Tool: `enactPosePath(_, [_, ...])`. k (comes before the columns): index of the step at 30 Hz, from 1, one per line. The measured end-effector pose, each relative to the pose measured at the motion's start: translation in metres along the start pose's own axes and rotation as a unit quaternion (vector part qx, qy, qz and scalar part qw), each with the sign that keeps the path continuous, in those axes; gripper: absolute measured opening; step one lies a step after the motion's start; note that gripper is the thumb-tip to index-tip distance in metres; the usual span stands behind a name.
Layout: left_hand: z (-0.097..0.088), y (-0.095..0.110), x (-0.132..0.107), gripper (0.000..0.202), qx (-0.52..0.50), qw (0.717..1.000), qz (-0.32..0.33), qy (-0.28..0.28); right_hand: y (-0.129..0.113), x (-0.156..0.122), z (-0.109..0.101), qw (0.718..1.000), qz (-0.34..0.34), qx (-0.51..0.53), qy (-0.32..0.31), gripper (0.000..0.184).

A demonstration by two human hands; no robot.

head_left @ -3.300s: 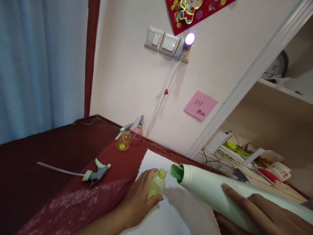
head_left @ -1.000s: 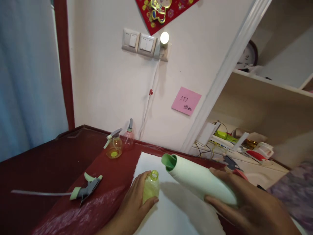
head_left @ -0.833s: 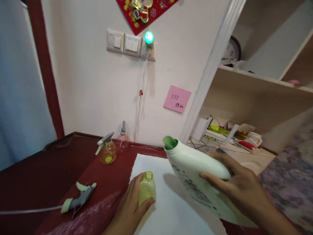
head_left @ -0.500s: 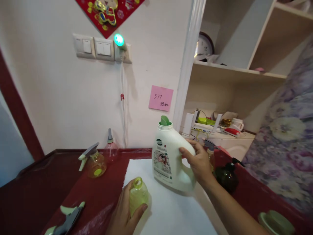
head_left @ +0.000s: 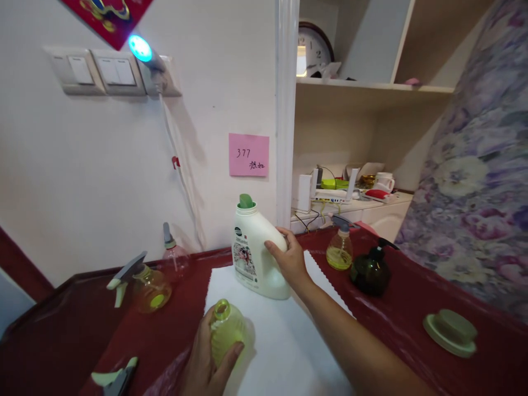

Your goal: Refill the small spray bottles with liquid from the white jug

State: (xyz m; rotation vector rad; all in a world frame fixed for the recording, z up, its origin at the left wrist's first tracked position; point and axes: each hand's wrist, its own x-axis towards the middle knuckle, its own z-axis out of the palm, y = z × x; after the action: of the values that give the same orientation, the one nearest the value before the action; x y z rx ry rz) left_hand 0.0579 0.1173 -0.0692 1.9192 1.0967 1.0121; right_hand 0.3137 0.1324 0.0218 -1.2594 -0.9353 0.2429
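While a dark red counter (head_left: pixel 396 330) carries the containers, a white sheet (head_left: pixel 284 341) covers its middle. Pale green jug (head_left: pixel 252 261) stands upright on the sheet's far part, mouth open, green spout showing; opaque, contents hidden. Right hand (head_left: pixel 291 258) reaches forward, grip closed around its handle, thumb on the near side. Dark pump bottle (head_left: pixel 370 273) at right, contents unclear. Beside it, clear spray bottle (head_left: pixel 339 254), yellow liquid low down. At left, amber spray bottle (head_left: pixel 149 290), yellow-green spot near bottom; pink spray bottle (head_left: pixel 175 261) behind it. Open yellow bottle (head_left: pixel 226 330) at sheet's near left, mouth up, fill level unclear. Left hand (head_left: pixel 205 355) wraps it, grip pinching it between thumb and fingers. Spray head (head_left: pixel 118 379) near left, partly cut off.
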Motion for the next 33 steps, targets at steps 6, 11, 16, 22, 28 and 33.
enactPosePath(6, [0.001,-0.003,0.000,0.072,-0.021,1.000,0.012,0.015,-0.028,-0.043,-0.016,0.996,-0.070,-0.057,0.024,0.063])
enactPosePath(11, [-0.004,0.000,-0.002,0.074,-0.013,1.000,0.014,-0.023,-0.046,-0.110,0.007,0.981,0.000,-0.036,-0.190,0.065])
enactPosePath(16, [-0.014,0.017,-0.006,0.082,-0.006,0.998,0.021,-0.054,-0.031,-0.142,0.033,0.952,0.044,-0.013,-0.302,0.068])
enactPosePath(22, [-0.095,0.033,-0.013,0.083,0.140,0.986,0.036,-0.082,-0.014,-0.151,0.036,0.955,0.036,-0.027,-0.295,0.058])
enactPosePath(28, [-0.197,0.008,-0.030,0.035,0.394,0.917,-0.019,-0.052,-0.014,-0.155,0.034,0.952,0.045,-0.037,-0.300,0.059])
enactPosePath(33, [-0.195,-0.003,-0.041,0.049,0.476,0.869,-0.085,-0.101,-0.020,-0.151,0.032,0.953,0.050,-0.036,-0.298,0.060])
